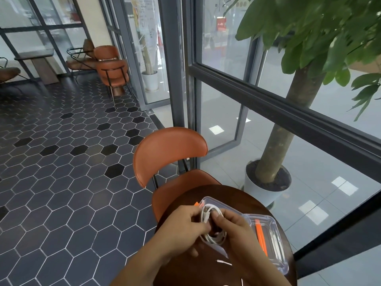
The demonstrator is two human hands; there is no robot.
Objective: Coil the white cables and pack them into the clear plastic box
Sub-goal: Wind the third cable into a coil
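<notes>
- Cable (pixel 213 238), white and wound into a loose coil, is held between both hands low over the box; whether it touches the box cannot be told.
- A plug (pixel 206 209) is seen at the top of the coil.
- The coil's left side is gripped by the left hand (pixel 185 226), fingers curled round the loops.
- The right side is pinched by the right hand (pixel 237 225), thumb and fingertips closed on the strands.
- The box (pixel 226 205), clear with orange latches, is laid open on the tabletop (pixel 206 273) beneath the hands, its lid (pixel 275 242) spread out to the right.
- A loose white cable end (pixel 223 263) is seen on the tabletop, near the hands.
- An orange chair (pixel 171 153) is set just beyond the tabletop, on a hexagon-tiled floor (pixel 61 193).
- A tree in a white pot (pixel 261 195) is placed on the right, beside the glass wall.
</notes>
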